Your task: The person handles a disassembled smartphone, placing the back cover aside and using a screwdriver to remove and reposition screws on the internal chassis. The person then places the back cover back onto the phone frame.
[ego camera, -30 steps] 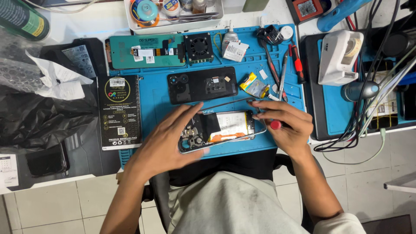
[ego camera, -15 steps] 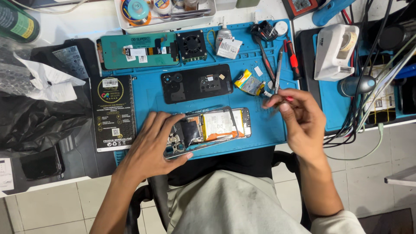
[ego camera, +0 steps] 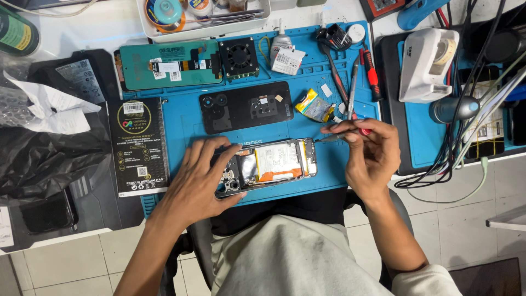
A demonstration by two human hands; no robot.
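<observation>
An opened phone (ego camera: 274, 164) with its battery and boards showing lies on the blue work mat (ego camera: 181, 120) near the front edge. My left hand (ego camera: 200, 178) rests flat on the phone's left end and holds it down. My right hand (ego camera: 367, 151) sits just right of the phone, fingers pinched on a thin metal tool (ego camera: 329, 137) whose tip points at the phone's right end. A black back cover (ego camera: 246, 107) lies on the mat just beyond the phone.
A teal screen panel (ego camera: 170, 63), small fan block (ego camera: 239, 56), screwdrivers (ego camera: 372, 74) and a yellow packet (ego camera: 312, 106) lie on the mat. A black box (ego camera: 137, 145) sits left, a white tray (ego camera: 203, 13) at the back, a white device (ego camera: 430, 63) and cables (ego camera: 466, 148) right.
My right hand lifted off the phone, moved right toward the tools, and now holds a thin tool beside the phone's right end. My left hand stayed on the phone.
</observation>
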